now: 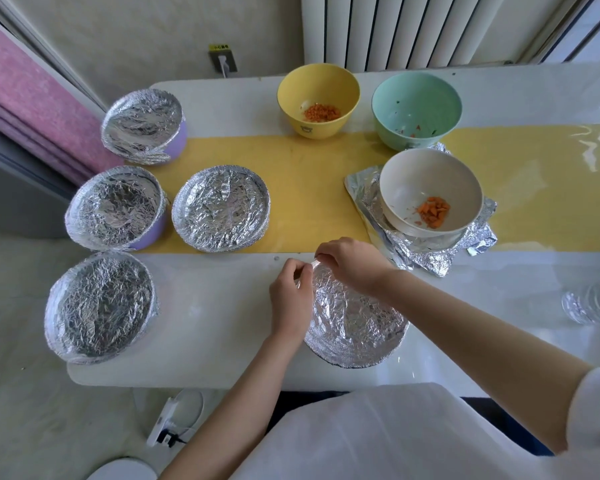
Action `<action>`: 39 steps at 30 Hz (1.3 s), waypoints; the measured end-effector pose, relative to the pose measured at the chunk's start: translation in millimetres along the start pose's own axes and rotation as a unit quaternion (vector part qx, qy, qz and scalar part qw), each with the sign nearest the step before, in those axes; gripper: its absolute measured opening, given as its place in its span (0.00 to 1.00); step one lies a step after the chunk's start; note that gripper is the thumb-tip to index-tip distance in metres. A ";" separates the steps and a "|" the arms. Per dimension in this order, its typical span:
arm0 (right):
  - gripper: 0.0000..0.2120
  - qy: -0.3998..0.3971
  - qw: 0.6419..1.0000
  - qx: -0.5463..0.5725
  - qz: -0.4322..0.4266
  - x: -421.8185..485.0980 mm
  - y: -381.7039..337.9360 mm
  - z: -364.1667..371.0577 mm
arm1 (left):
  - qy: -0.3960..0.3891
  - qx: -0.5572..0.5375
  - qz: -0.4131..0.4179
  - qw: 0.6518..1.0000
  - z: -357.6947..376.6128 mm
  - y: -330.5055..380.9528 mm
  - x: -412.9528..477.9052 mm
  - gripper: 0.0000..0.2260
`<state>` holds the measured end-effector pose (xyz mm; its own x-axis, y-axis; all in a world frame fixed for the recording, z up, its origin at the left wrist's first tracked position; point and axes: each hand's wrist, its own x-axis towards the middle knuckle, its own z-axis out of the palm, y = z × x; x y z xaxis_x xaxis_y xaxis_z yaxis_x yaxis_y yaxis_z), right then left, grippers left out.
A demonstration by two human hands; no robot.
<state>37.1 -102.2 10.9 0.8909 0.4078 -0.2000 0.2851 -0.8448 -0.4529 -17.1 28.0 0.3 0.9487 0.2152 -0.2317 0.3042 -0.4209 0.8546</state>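
Head: glossy white table [205, 323], yellow cloth runner [309, 188], ribbed white radiator [395, 29] behind. L hand [290, 299] + R hand [352, 261] pinch crinkled silver foil lid [354, 323] at far edge.

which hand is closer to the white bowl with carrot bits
Right. The right hand is just below-left of the white bowl, while the left hand pinches the foil further left.

The bowl [352, 366] stands upright on the white tabletop [215, 306], close to its near edge. A sheet of silver foil [354, 320] covers its whole mouth. The foil is much crumpled, sinks a little in the middle and is folded down over the rim. Only a thin dark strip of the bowl shows under the near edge.
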 end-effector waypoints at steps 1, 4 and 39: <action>0.12 -0.007 1.000 0.003 0.010 1.3 -1.0 0.0 | 0.003 -0.001 -0.008 1.000 1.1 1.0 0.2 0.10; 0.13 -0.027 0.999 0.016 0.010 2.0 -2.2 -1.4 | 0.013 0.034 0.016 0.999 -0.5 0.5 0.5 0.11; 0.12 -0.012 0.999 -0.008 -0.043 -11.0 18.8 -3.5 | -0.011 0.167 0.166 0.972 -5.0 7.3 1.6 0.09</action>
<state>33.9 -123.8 7.6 0.8545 0.4868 -0.1813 0.3657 -0.8115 -0.4557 -13.8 29.7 8.5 0.9998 0.0014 0.0185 -0.0117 -0.7276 0.6859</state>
